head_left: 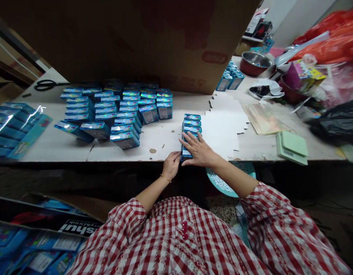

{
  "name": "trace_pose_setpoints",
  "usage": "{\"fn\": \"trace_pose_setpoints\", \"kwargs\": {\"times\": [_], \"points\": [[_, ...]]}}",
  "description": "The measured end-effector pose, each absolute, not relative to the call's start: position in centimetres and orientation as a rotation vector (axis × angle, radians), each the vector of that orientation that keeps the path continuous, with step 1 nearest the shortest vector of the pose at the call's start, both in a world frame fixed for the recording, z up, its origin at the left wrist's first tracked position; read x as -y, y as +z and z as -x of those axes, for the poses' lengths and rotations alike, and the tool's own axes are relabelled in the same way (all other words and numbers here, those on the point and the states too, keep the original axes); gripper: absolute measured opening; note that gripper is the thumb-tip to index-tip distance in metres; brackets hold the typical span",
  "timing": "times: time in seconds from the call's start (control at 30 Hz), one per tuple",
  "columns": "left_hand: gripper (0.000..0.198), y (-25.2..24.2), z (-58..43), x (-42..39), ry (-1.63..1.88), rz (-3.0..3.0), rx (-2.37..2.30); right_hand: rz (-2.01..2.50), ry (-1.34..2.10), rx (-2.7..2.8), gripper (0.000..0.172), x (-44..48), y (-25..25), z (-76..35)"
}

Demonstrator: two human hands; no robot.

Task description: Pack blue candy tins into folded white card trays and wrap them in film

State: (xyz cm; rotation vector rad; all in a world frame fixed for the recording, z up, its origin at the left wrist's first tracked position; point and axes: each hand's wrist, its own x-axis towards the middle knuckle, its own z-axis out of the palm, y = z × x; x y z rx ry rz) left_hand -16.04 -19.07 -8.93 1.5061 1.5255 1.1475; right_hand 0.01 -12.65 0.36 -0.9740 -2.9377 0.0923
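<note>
A short row of small blue rectangular packs (190,131) stands on edge on the white table (156,143), on and beside a torn white card sheet (222,131). My right hand (197,150) is spread across the near part of the row, hiding several packs. My left hand (171,165) curls against the row's near end at the table edge, with a gold bangle on its wrist. Many similar packs stand in loose rows (119,114) to the left of my hands.
Black scissors (47,85) lie at the far left, beside a blue packaging sheet (15,130). A large cardboard panel (121,42) rises behind the table. A metal bowl (255,63), green pads (291,147) and plastic bags (337,122) lie right. A printed carton (41,229) sits below left.
</note>
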Motion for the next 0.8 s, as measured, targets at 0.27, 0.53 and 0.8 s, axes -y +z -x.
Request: {"fn": "trace_pose_setpoints", "kwargs": {"times": [0.27, 0.53, 0.8], "points": [[0.047, -8.7, 17.1, 16.4, 1.229, -1.305, -1.624, 1.130, 0.315, 2.689, 0.068, 7.4, 0.2, -0.2], [0.046, -8.7, 18.2, 14.7, 1.298, -1.281, -1.597, 1.528, 0.357, 2.399, 0.065, 8.2, -4.7, -15.4], [0.043, -3.4, 16.1, 14.3, 1.436, -1.557, -1.595, 2.213, -0.165, 1.485, 0.041, 2.6, -4.9, -30.0]]}}
